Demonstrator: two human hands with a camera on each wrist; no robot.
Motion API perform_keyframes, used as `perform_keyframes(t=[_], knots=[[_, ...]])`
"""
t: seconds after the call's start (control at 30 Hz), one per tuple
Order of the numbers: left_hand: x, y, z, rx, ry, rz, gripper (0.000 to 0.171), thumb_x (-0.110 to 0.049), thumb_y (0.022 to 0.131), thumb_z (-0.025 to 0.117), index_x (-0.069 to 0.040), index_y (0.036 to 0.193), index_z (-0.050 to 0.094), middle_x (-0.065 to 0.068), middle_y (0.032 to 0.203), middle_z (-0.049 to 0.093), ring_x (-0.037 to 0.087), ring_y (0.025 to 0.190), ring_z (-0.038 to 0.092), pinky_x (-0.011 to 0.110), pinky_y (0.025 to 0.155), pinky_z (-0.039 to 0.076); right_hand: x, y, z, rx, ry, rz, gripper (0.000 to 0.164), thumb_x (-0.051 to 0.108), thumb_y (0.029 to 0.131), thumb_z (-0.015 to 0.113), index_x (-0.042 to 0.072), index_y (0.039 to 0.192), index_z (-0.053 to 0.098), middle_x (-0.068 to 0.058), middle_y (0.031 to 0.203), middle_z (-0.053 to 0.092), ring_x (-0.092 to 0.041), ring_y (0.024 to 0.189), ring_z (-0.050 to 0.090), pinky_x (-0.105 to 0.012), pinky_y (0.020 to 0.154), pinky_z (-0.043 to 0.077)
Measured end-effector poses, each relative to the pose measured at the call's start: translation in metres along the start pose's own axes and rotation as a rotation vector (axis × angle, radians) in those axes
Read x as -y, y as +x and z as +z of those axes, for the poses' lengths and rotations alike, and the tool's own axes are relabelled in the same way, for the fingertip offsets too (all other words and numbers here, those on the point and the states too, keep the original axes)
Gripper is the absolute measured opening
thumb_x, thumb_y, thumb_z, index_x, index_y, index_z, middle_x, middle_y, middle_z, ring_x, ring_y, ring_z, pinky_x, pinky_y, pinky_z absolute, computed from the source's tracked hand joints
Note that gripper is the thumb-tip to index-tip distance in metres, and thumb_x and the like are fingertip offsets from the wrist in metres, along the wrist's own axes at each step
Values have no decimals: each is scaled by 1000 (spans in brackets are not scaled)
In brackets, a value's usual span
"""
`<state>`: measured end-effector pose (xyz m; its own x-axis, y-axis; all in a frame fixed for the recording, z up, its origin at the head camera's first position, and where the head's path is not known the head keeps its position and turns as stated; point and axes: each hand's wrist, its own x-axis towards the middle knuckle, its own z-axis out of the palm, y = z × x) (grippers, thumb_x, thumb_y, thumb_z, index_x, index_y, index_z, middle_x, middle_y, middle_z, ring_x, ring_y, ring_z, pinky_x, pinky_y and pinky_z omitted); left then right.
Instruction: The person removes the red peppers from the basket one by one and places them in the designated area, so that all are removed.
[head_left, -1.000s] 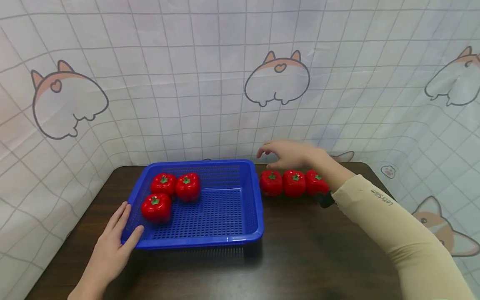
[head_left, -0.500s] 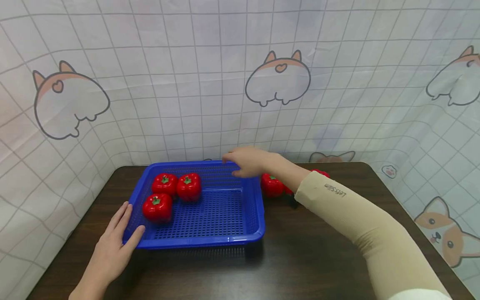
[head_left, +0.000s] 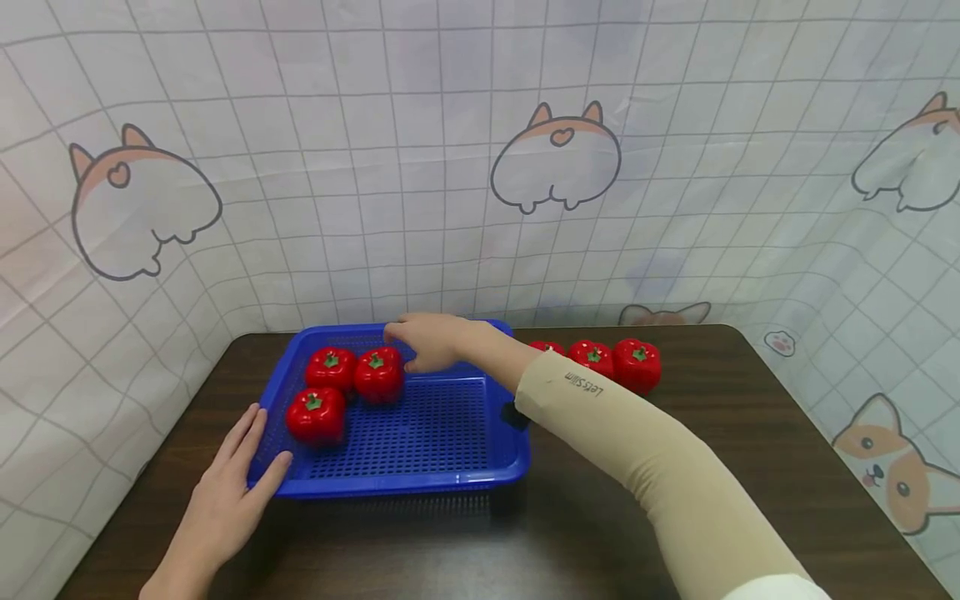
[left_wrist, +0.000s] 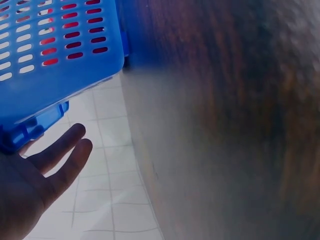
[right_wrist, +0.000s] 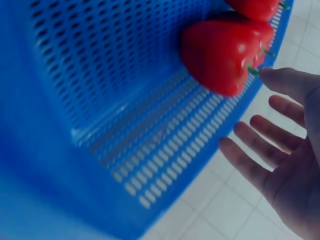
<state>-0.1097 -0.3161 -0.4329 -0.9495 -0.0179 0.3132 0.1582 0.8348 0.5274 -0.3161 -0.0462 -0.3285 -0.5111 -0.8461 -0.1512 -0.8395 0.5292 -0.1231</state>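
Backdrop: white grid cloth [head_left: 360, 183] with dog prints [head_left: 556, 167], behind and at both sides.
Table [head_left: 600, 500]: dark wood, runs up to the cloth at the back.
Basket [head_left: 397, 482]: blue, perforated, on the table left of centre.
Sleeve [head_left: 645, 442]: beige, on the right arm, which reaches across the basket's right rim.
Left hand [head_left: 228, 500]: at the basket's front-left corner. Fingers straight, lying along the left rim, thumb set apart near the front rim. Left wrist view shows two fingertips a little apart, just outside the basket; grip force, cannot tell.
Right hand [head_left: 437, 340]: over the basket's back part, palm down, fingers spread and loosely bent.
Peppers: six, red, all stem up. Three in the basket's left half: back-left [head_left: 331, 369], back-right [head_left: 378, 375] right beside it, front-left [head_left: 316, 417] just in front. Other three on the table right of the basket, in a close row: near one [head_left: 550, 347] mostly hidden by the sleeve, middle one [head_left: 591, 357], far one [head_left: 637, 364].
Black block [head_left: 514, 415]: at the right wrist.
Stem [right_wrist: 253, 70]: green, on back-right; right thumb tip is at it in the right wrist view, contact unclear.
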Motion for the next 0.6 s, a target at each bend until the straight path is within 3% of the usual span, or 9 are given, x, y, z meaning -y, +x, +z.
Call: perform_keyframes(t=[0.37, 0.6], knots=[[-2, 1, 1, -4, 12, -4, 72, -37, 105, 58, -1, 161, 30, 16, 168, 22, 53, 143, 33, 78, 99, 33, 15, 21, 19, -25, 64, 95, 61, 29, 97, 74, 16, 151, 50, -10, 151, 46, -25, 134, 49, -40, 104, 49], [-1, 0, 1, -12, 20, -5, 72, -37, 105, 58, -1, 161, 30, 15, 168, 22, 53, 143, 33, 78, 99, 34, 17, 28, 24, -30, 113, 109, 63, 27, 95, 77, 19, 151, 50, -8, 155, 43, -25, 137, 47, -40, 104, 49]])
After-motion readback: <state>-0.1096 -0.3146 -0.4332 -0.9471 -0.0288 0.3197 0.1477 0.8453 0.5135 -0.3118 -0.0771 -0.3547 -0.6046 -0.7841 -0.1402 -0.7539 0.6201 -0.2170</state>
